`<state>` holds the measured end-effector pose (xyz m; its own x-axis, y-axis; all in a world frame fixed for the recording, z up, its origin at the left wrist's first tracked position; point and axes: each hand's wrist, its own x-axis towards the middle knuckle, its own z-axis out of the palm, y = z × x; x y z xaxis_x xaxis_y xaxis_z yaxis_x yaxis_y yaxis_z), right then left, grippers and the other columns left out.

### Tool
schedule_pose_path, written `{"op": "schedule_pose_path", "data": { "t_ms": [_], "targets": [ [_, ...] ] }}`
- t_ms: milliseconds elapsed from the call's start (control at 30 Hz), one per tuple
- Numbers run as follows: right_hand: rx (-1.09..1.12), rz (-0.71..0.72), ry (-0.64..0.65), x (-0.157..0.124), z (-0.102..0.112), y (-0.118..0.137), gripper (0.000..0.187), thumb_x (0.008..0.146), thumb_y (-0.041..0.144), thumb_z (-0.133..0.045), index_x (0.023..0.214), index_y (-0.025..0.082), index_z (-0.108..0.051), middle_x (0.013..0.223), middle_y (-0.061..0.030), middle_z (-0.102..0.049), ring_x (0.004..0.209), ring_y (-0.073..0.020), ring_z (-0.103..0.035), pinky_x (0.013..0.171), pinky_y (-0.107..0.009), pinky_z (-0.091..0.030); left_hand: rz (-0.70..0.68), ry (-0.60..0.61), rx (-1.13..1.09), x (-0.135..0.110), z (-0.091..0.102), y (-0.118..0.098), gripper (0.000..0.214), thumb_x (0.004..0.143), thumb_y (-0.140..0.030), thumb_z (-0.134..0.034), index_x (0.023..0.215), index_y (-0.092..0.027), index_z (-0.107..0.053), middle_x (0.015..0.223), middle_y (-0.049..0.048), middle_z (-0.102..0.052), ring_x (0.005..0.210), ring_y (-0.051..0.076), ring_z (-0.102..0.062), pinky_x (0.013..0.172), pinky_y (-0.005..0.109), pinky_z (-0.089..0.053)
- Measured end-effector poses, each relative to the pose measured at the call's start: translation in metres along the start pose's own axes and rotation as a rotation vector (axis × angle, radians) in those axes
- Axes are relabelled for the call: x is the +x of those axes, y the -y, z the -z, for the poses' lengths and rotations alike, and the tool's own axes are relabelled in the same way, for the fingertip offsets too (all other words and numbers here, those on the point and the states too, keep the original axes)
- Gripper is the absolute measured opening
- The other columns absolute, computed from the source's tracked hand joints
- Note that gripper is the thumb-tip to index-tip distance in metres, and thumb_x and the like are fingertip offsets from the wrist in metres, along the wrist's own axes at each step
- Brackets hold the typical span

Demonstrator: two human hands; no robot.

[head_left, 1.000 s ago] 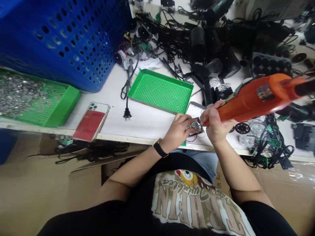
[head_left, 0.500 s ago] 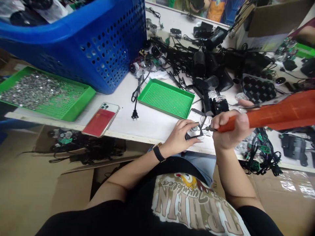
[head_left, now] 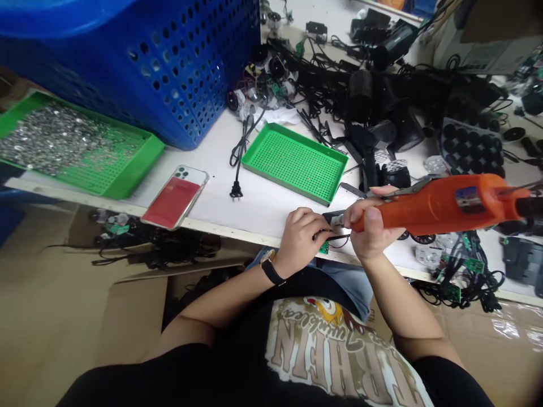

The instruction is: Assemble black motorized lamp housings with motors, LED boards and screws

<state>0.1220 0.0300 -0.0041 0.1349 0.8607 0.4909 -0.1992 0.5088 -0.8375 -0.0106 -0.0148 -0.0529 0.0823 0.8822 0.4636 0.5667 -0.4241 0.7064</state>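
Observation:
My right hand (head_left: 371, 226) is wrapped round an orange electric screwdriver (head_left: 441, 202), whose tip points left and down at a small dark part (head_left: 333, 219) near the table's front edge. My left hand (head_left: 301, 237), with a black watch on the wrist, pinches that small part and holds it on the white table (head_left: 263, 203). A small green circuit board (head_left: 324, 247) with red wires hangs just below the part. The screwdriver's bit is hidden between my two hands.
An empty green mesh tray (head_left: 297, 161) lies just beyond my hands. A phone (head_left: 176, 196) in a red case, a black plug cable (head_left: 237, 169), a green tray of small metal pieces (head_left: 68, 147) and a blue perforated basket (head_left: 139, 62) stand left. Black cables and lamp parts (head_left: 407, 107) crowd the back right.
The screwdriver has swung from a steeper tilt back to nearly level. Both hands have drawn closer together on the small part. The view has shifted a little.

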Motion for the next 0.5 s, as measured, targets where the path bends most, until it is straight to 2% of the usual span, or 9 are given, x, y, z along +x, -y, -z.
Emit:
{"op": "schedule_pose_path", "data": {
  "t_ms": [233, 400, 500],
  "targets": [
    [-0.044, 0.008, 0.045, 0.0007, -0.0003, 0.0010, 0.027, 0.092, 0.042, -0.069, 0.107, 0.027, -0.053, 0.056, 0.0108, -0.056, 0.036, -0.0104, -0.047, 0.037, -0.024, -0.042, -0.007, 0.003, -0.005, -0.0017, -0.0059, 0.0044, 0.005, 0.094, -0.024, -0.073, 0.089, -0.022, -0.074, 0.095, -0.0003, -0.080, 0.104, 0.022, -0.065, 0.095, 0.040, -0.049],
    [-0.065, 0.031, 0.044, 0.0003, 0.0011, -0.0036, 0.022, 0.093, 0.040, -0.068, 0.106, 0.028, -0.055, 0.056, 0.0103, -0.054, 0.038, -0.0103, -0.045, 0.039, -0.025, -0.043, -0.050, 0.010, -0.007, -0.0006, -0.0081, 0.0068, 0.008, 0.095, -0.024, -0.072, 0.087, -0.022, -0.073, 0.093, -0.0002, -0.079, 0.098, 0.021, -0.068, 0.092, 0.039, -0.050],
    [-0.171, -0.051, 0.081, -0.0008, 0.0055, -0.0082, 0.025, 0.092, 0.053, -0.066, 0.097, 0.030, -0.057, 0.053, 0.0100, -0.048, 0.037, -0.0106, -0.042, 0.038, -0.025, -0.041, -0.039, 0.033, -0.029, 0.0007, -0.0082, 0.0075, 0.012, 0.097, -0.027, -0.069, 0.087, -0.021, -0.073, 0.094, 0.0009, -0.079, 0.096, 0.020, -0.068, 0.091, 0.039, -0.052]
  ]
}}
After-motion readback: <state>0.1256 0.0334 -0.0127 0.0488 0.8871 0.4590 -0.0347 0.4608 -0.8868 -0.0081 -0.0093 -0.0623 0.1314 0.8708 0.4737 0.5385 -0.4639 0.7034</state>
